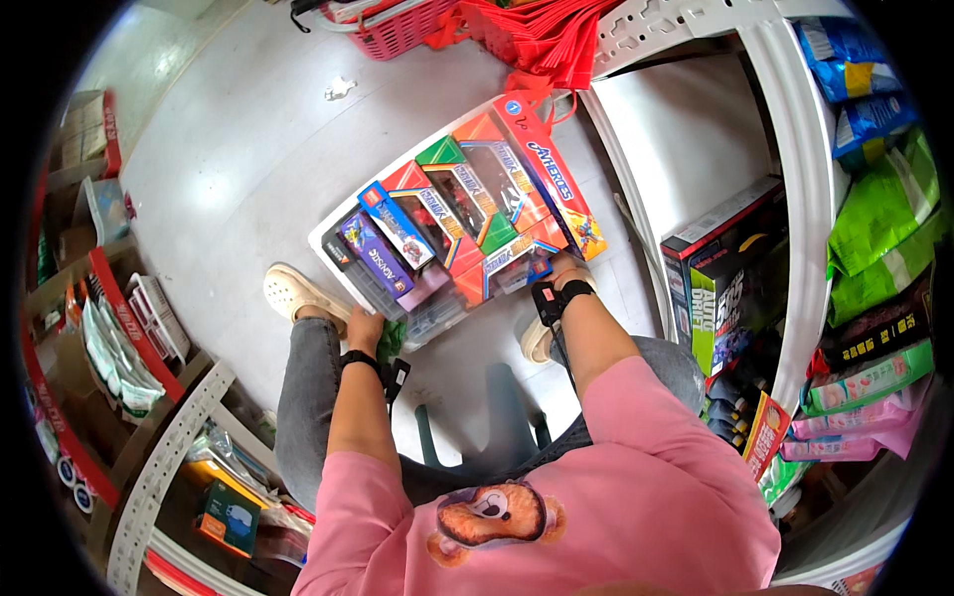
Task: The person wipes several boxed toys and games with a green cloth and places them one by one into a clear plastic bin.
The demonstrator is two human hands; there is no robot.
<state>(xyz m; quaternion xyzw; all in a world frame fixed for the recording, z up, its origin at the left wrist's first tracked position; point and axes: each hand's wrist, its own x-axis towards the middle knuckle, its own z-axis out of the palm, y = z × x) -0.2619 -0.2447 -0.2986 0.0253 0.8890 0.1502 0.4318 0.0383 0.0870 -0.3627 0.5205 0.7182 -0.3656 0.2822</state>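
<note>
A wide flat toy package (550,179) with a red printed end panel and pale border lies tilted before my knees. Red, green and orange window boxes fill much of its top. A slim blue toy box (397,225) and a purple toy box (377,256) lie at its left part, beside clear plastic packaging (435,320). My left hand (365,329) is closed at the package's near left corner, next to something green (391,340). My right hand (568,272) is closed on the near right edge, by the red panel. The fingertips of both hands are partly hidden.
Shelves with packets (124,348) stand at left. At right, a white rack (795,199) holds a large boxed toy (730,273) and bagged goods (884,214). Red bags (542,40) and a pink basket (397,30) are ahead. A scrap (340,88) lies on the floor.
</note>
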